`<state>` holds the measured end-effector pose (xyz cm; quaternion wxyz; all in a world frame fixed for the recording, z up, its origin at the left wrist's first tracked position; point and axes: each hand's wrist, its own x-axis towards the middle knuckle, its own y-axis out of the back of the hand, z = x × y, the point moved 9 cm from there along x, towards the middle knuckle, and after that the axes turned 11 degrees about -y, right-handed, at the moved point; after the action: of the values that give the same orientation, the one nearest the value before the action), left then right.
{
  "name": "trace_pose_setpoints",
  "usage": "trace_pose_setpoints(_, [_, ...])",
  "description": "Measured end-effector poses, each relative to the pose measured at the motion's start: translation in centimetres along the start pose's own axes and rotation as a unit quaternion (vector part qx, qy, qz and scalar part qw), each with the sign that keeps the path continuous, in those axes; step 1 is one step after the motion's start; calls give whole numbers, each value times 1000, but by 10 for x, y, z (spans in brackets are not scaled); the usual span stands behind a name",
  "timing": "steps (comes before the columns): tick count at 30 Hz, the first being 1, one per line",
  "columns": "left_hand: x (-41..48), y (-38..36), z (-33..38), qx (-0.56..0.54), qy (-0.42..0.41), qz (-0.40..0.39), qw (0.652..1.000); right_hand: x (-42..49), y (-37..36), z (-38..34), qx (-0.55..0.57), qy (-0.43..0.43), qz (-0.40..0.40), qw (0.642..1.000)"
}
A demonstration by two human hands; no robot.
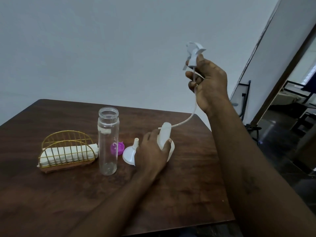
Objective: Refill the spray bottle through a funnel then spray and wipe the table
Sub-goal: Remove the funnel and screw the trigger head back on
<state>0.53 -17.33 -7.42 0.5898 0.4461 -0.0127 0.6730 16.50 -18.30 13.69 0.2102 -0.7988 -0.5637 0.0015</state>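
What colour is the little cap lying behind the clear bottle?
The cap is bright purple; the head view shows it.

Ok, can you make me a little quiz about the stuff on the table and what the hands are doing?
1. True or false: the funnel is sitting in the spray bottle.
2. Which hand holds the spray top up in the air? A: left hand. B: right hand.
3. What colour is the cap lying behind the clear bottle?

Key: 1 false, it lies on the table; 2 B; 3 purple.
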Motion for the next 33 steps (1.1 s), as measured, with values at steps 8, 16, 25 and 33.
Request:
trace_pose_setpoints(8, [-18, 11, 5, 0, -15, 2, 1000, 4, -26, -24, -73, 31, -42, 996])
trace_pose_setpoints(16, [-27, 25, 1, 7, -11, 51, 999, -4, -34, -21, -126, 27, -68, 989])
trace_pose_setpoints(25, [-31, 29, -2, 26, -21, 42, 999, -12, -37, -9, -143, 12, -76, 987])
trace_pose_setpoints(33, [-32, 27, -2, 22, -26, 31, 999, -21, -50, -16, -164, 25, -109, 980])
